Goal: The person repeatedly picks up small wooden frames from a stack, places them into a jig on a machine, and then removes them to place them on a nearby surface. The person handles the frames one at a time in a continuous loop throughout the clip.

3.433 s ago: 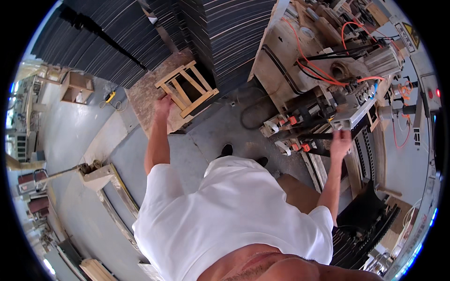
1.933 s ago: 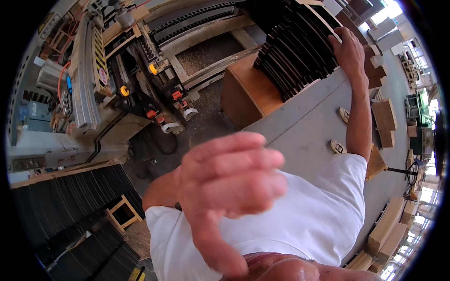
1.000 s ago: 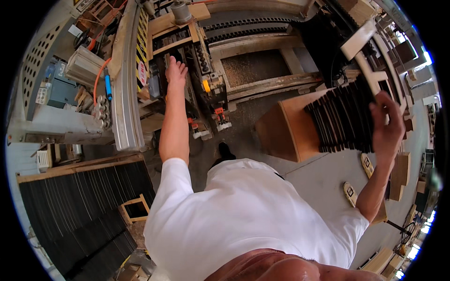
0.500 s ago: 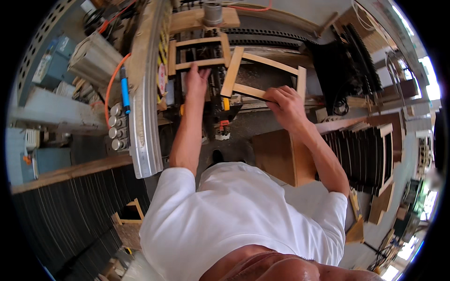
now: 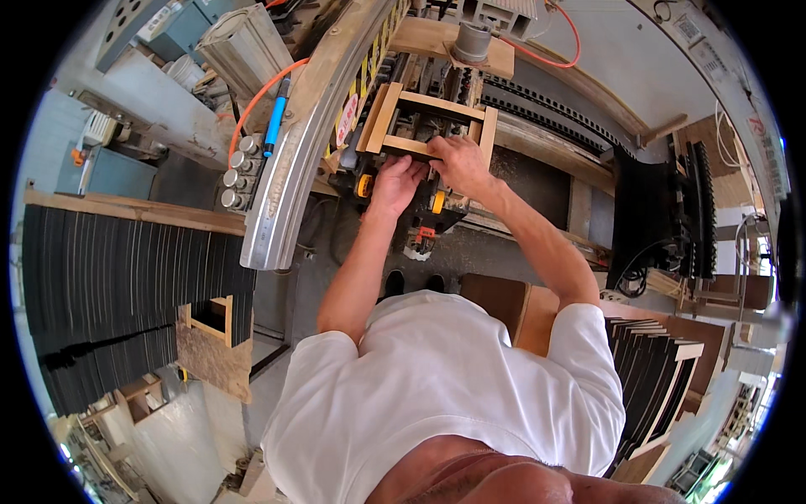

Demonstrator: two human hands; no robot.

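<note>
A rectangular frame of pale wood (image 5: 441, 104) lies over the machine bed in front of me, its inner edges dark. Part of another pale frame (image 5: 369, 118) shows beneath it at the left, slightly offset. My right hand (image 5: 463, 165) has its fingers curled over the near rail, close to the right corner. Lower and to the left, my left hand (image 5: 398, 182) is closed at the underside of that same rail, its fingertips partly hidden. Below the hands, yellow knobs (image 5: 438, 202) and a red clamp-like part (image 5: 426, 233) sit on the machine.
A long metal beam (image 5: 290, 185) with a blue pen-like tool (image 5: 275, 122) runs along the left. Behind the frame stands a metal cylinder (image 5: 472, 42) on a board. Stacks of dark-edged frames (image 5: 642, 378) stand at right, and dark panels (image 5: 126, 269) at left.
The frame in my right hand has moved left, from beside the other frame to on top of it. My left hand has come down to the upper frame's near rail. The view has shifted.
</note>
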